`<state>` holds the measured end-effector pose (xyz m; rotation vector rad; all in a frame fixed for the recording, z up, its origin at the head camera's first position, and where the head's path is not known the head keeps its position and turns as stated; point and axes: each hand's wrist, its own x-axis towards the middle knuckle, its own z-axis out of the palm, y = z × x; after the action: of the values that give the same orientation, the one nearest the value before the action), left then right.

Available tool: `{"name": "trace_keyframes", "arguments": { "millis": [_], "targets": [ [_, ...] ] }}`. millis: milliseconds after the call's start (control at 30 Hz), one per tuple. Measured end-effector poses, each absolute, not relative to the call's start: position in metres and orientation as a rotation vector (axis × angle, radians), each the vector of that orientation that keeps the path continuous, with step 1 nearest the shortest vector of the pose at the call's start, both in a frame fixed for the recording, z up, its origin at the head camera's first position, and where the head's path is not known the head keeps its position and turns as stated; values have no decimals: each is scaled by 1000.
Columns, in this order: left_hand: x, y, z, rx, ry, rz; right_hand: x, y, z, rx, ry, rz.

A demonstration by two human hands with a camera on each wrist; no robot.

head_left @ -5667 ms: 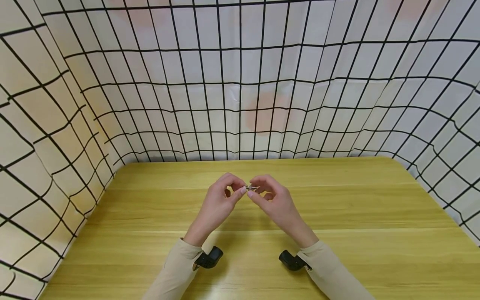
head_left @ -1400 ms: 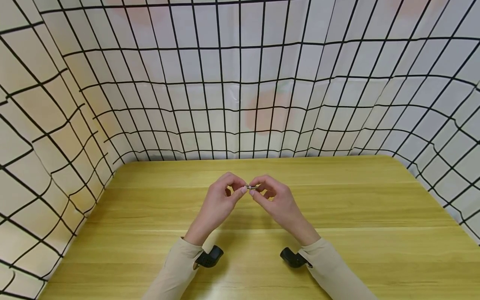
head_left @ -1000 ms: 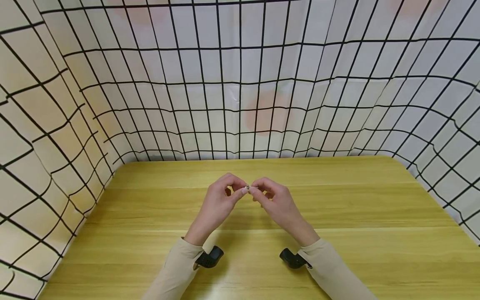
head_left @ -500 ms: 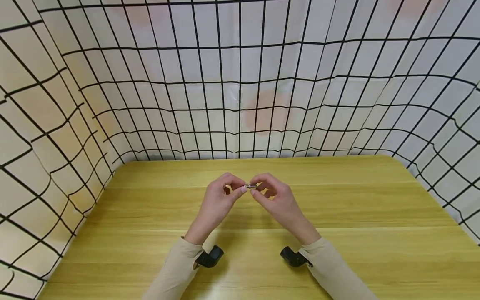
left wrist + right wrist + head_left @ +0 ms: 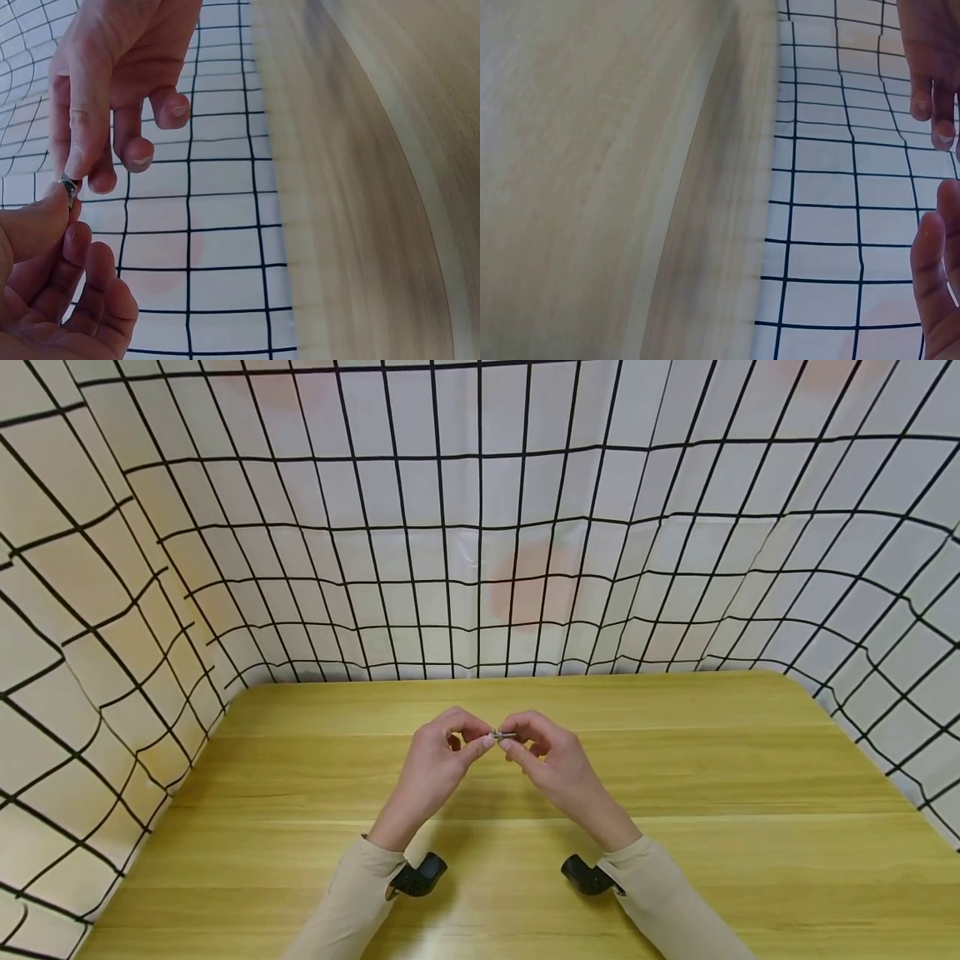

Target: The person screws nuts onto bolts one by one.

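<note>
A small silvery bolt (image 5: 507, 735) with a wider nut-like part is held over the middle of the table, its thin shank pointing right in the head view. My left hand (image 5: 441, 760) pinches its left end between thumb and index finger. Around the wider part close the thumb and index fingertips of my right hand (image 5: 551, 764). The left wrist view shows the shiny metal (image 5: 70, 185) between both thumbs, mostly covered by fingertips. Other fingers of the right hand (image 5: 124, 67) are loosely bent. In the right wrist view the bolt is out of sight.
A wooden table (image 5: 300, 777) lies under both hands. White sheeting with a black grid (image 5: 420, 552) stands along the back and sides. Black wrist cameras sit at the left cuff (image 5: 420, 874) and right cuff (image 5: 585, 875).
The left hand stays nearly still with the bolt. My right thumb and index finger have shifted slightly back and forth along it, parting and closing at the wider part.
</note>
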<state>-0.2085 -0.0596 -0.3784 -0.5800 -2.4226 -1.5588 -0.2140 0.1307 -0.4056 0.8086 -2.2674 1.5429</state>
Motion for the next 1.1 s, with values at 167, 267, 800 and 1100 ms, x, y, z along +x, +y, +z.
{"name": "trace_keyframes", "arguments": {
  "millis": [167,267,800,1100],
  "targets": [
    [-208,-59,-379,-583,-2423,-1557,-214,131,-406,827,-2280,1530],
    [-208,-59,-380,-582,-2419,-1557,-214,130,-407,822,-2290,1529],
    [-208,-59,-380,-595,-2422,-1550,-212,129,-404,744,-2341,1623],
    [-209,-59,-380,-600,-2410,-1565,-214,131,-406,725,-2316,1618]
  ]
}}
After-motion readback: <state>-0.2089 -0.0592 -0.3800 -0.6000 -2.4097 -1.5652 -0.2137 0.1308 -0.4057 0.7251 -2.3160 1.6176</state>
